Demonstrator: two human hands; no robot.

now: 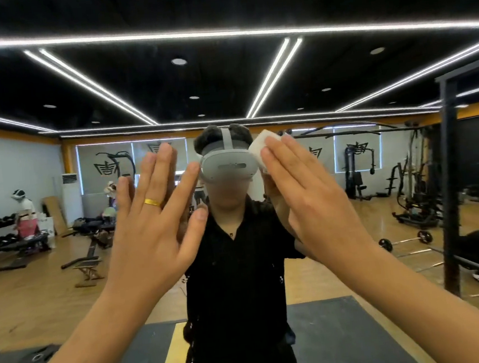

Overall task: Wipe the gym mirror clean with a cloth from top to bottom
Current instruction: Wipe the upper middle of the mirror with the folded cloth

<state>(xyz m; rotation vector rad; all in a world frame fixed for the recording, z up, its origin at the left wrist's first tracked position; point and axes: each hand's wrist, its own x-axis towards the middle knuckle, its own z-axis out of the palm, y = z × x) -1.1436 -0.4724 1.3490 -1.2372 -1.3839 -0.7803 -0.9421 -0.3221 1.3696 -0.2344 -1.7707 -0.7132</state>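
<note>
White cloth (258,147) sits under right hand (315,198), fingers straight, flat grip pressing it on mirror (67,283) right of centre; left hand (154,217) spread, holding nothing. Best keep pressure even, stroke straight down, overlap passes

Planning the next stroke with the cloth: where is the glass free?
Free: mirror above the cloth and right hand, and rightward out to the black post. Crowded: leftward, where the left hand lies flat on it.

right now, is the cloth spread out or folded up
Folded up: only a small, thick white pad of cloth shows past the right hand, which presses it flat against the mirror.
</note>
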